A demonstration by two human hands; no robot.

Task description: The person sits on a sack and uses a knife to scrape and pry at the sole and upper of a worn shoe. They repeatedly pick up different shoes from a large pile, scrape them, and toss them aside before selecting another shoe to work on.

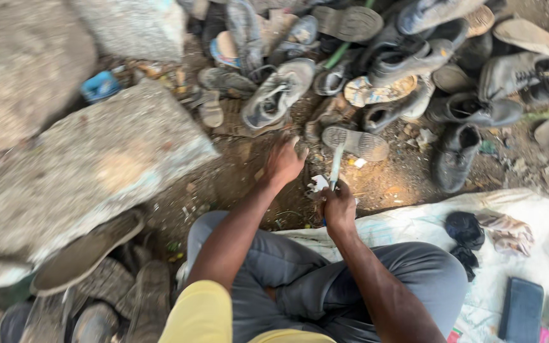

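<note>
Right hand is clenched around a thin pale tool, possibly a blade; blur prevents certainty. The tool is held upright, just beside a small white scrap on the dirt ground. Left hand is released, fingers spread, reaching far toward a grey sneaker in the shoe pile.

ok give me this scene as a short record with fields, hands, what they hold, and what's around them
left hand: stretched forward over the dirt ground, fingers spread, holding nothing visible
right hand: closed around a thin pale stick-like tool, held upright
near hands: small white scrap by the right hand; grey-soled shoe lying sole up just ahead
behind: pile of worn grey and black shoes
left side: large rough grey stone slabs
right side: white woven sack spread on the ground, dark cloth bundle on it
</note>
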